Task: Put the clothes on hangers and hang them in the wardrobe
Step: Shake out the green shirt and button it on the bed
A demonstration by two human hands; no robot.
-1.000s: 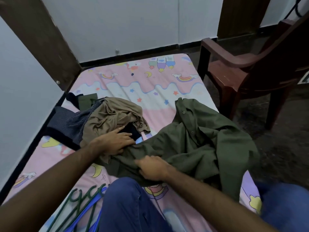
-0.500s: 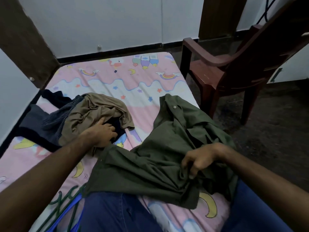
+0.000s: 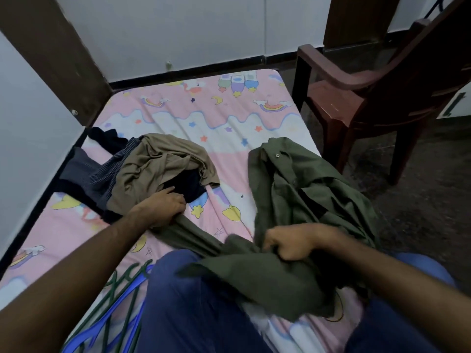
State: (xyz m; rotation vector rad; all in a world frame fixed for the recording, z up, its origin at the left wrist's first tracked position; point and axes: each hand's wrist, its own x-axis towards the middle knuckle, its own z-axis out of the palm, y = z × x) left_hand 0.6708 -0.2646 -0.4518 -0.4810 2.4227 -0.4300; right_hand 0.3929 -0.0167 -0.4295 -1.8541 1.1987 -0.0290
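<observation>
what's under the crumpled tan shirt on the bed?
Under the crumpled tan shirt lie a dark navy garment at its open front and a striped dark garment at its left edge. How many more pieces the pile holds is hidden.

White walls [image 3: 178, 26], dark floor [image 3: 433, 212], brown chair [image 3: 356, 103] beside the bed [image 3: 229, 118].

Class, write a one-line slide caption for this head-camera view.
Seated on a cartoon-print bed, both hands, left and right, grip an olive-green shirt beside piled clothes and hangers.
</observation>
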